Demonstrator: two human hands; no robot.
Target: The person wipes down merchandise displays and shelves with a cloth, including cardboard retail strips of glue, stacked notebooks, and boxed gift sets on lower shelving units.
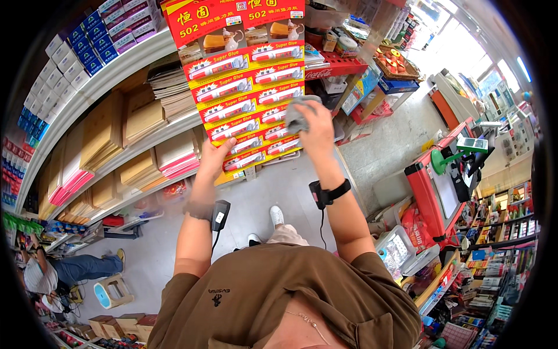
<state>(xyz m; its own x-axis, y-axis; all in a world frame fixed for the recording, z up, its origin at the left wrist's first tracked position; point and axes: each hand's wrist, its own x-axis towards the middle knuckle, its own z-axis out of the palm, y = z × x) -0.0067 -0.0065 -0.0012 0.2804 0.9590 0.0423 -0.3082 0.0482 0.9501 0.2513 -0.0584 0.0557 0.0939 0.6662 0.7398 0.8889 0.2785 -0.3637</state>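
A tall red and yellow display card of glue tubes (232,104) hangs upright in front of me, with several packs in two columns. My left hand (214,158) pinches its lower left edge, thumb on the front and the other fingers hidden behind. In my right hand (317,129) is a crumpled grey cloth (299,115), pressed against or held just before the card's right edge; one view does not settle which. Each wrist wears a black strap with a small box and a cable.
At the left, white shelves (136,142) carry stacks of brown envelopes (102,131) and small boxes (93,38). A red-edged counter (430,195) with a green-based device stands at the right. Lower left are a person (81,273) and a stool (113,292).
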